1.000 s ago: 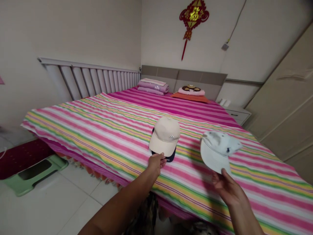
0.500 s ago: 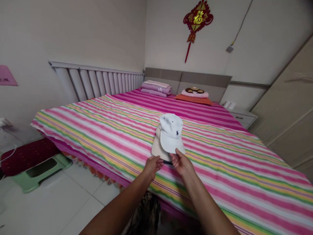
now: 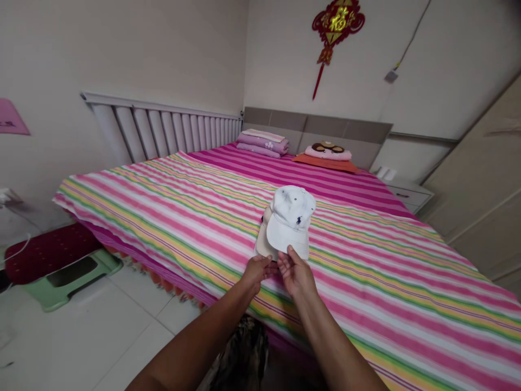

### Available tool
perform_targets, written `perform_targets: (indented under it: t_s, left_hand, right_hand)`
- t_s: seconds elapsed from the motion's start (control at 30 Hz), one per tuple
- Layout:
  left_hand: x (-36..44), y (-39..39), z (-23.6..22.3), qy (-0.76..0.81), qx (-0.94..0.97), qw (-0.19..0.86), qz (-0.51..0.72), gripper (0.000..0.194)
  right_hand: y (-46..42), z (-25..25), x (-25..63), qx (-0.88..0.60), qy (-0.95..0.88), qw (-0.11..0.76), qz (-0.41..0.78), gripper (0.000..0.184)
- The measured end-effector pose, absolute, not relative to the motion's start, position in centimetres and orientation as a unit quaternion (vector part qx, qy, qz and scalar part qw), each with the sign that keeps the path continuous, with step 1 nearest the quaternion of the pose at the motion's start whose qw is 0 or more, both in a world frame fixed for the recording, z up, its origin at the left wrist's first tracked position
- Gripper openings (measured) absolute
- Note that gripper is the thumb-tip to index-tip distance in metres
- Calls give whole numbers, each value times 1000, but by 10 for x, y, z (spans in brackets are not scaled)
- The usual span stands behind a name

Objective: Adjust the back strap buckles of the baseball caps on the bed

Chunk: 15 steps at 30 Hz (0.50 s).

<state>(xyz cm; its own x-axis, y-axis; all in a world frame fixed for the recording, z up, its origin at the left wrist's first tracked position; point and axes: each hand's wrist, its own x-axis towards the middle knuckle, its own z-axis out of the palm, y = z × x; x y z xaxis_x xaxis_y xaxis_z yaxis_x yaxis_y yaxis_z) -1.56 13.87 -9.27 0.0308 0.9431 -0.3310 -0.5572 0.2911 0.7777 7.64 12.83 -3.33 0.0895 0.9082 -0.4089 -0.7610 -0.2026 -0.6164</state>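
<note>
A white cap with a small dark logo lies on top of a beige cap, both stacked on the striped bed cover near its front edge. A dark cap seen under them before is hidden. My right hand pinches the white cap's brim at its near edge. My left hand grips the brim of the beige cap just beside it. The two hands nearly touch.
Folded purple bedding and a pink cushion on an orange pillow lie at the headboard. A white radiator runs along the left wall. A green stool with a red mat stands on the floor at left. A nightstand and wardrobe stand at right.
My right hand carried the white cap from the right and set it on top of the beige cap. My left hand stayed on the stack's brim.
</note>
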Motion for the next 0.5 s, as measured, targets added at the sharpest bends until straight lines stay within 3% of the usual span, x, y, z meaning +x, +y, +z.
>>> perform_targets:
  t_s: [0.5]
  left_hand:
    - [-7,142,-98,421,285,646,570,18]
  right_hand:
    - [131,-52,76,-439,-106,605,655,8]
